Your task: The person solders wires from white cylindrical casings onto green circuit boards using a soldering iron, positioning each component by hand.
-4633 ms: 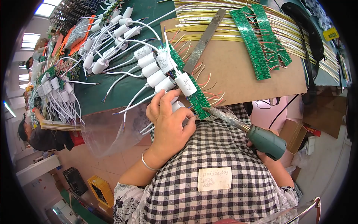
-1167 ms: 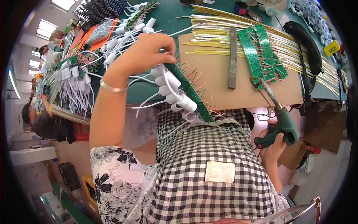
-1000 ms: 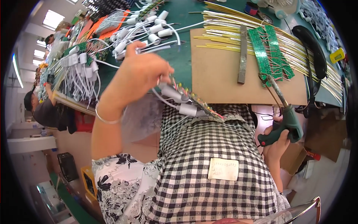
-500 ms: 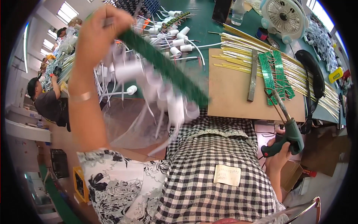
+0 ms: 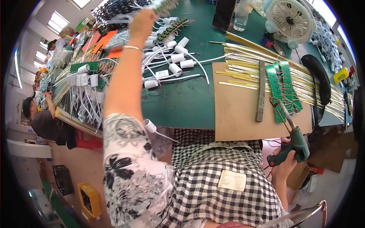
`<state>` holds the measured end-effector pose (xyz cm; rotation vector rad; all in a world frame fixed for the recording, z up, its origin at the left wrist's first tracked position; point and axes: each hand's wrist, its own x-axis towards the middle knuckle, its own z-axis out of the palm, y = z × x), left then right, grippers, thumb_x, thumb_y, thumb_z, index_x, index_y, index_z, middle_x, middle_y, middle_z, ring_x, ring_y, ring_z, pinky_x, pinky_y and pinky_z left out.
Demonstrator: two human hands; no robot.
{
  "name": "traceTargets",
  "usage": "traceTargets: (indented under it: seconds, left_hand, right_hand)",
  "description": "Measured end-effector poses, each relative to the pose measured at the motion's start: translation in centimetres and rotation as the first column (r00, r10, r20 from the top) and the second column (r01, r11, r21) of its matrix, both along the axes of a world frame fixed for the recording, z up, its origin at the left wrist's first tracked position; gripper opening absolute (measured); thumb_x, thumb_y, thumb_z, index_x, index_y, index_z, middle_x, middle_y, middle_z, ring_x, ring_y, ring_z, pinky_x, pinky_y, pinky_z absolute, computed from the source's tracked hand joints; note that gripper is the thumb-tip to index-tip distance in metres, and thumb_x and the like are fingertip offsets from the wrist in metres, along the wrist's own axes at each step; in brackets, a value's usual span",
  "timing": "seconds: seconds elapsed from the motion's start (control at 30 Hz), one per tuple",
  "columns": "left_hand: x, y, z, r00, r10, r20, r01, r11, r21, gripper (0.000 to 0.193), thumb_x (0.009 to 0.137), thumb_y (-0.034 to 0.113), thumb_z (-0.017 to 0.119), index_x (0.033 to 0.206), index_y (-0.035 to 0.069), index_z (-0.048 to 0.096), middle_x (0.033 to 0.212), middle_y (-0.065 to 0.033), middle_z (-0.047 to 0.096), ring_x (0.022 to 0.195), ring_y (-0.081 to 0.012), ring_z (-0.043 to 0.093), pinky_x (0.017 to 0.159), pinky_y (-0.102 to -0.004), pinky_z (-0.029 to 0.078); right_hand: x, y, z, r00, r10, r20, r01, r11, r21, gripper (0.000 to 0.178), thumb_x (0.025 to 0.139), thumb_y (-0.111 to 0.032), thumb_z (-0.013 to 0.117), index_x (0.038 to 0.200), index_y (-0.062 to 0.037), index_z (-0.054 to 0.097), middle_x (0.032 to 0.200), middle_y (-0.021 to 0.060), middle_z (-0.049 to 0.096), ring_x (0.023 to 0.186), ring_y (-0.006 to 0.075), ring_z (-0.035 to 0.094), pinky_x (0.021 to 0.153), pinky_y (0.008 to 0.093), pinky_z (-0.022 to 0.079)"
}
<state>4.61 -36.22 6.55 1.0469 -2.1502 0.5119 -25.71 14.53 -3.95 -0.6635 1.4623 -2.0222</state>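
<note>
1. Soldering gun (image 5: 299, 143), green: held snug in the right hand (image 5: 284, 167), fingers wrapped round the grip, aimed up and left from there.
2. Green circuit boards (image 5: 274, 91): ahead of the right hand, with gun tip overlapping in view. Can't tell if touching.
3. Dark metal bar (image 5: 261, 91): just left of those boards, further out than the right hand.
4. Blurry pale strip (image 5: 165, 4): right at the left hand (image 5: 143, 23). Way too smeared, can't tell if gripped.
5. White cylinders (image 5: 177, 58), corded: heaped right of the left hand, nearer in.
</note>
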Motion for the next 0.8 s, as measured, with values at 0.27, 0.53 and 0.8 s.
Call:
traceTargets:
  seconds: [0.27, 0.53, 0.8]
  left_hand:
    - [12.5, 24.0, -1.6, 0.988, 0.012, -0.157, -0.036, 0.987, -0.154, 0.04, 0.08, 0.015, 0.06, 0.118, 0.002, 0.052, 0.125, -0.0158, 0.05, 0.113, -0.0305, 0.049, 0.098, -0.0397, 0.036]
    - [5.6, 33.2, -17.3, 0.909, 0.314, -0.275, -0.323, 0.946, 0.015, 0.041, 0.084, 0.025, 0.041, 0.12, 0.011, 0.057, 0.127, -0.0092, 0.053, 0.117, -0.0294, 0.046, 0.105, -0.045, 0.016]
    - [6.5, 33.3, -20.6, 0.898, 0.18, -0.403, -0.205, 0.978, -0.022, 0.041, 0.088, 0.032, 0.042, 0.119, 0.008, 0.056, 0.126, -0.0116, 0.049, 0.118, -0.0293, 0.04, 0.101, -0.044, 0.024]
  right_hand:
    - [-0.3, 2.0, 1.8, 0.99, -0.122, -0.07, 0.126, 0.99, 0.067, 0.06, 0.086, -0.05, 0.057, 0.117, -0.0008, 0.045, 0.107, 0.0103, 0.056, 0.065, 0.0141, 0.053, 0.051, 0.0244, 0.044]
    - [-2.3, 0.1, 2.4, 0.982, 0.039, -0.182, -0.029, 0.998, 0.058, 0.069, 0.082, -0.057, 0.058, 0.118, 0.0006, 0.046, 0.102, 0.0116, 0.056, 0.065, 0.0139, 0.053, 0.054, 0.0248, 0.043]
    - [-2.1, 0.5, 1.3, 0.964, 0.042, -0.263, -0.022, 0.997, 0.076, 0.072, 0.08, -0.059, 0.058, 0.117, 0.0014, 0.045, 0.103, 0.0126, 0.057, 0.064, 0.0131, 0.052, 0.059, 0.0252, 0.044]
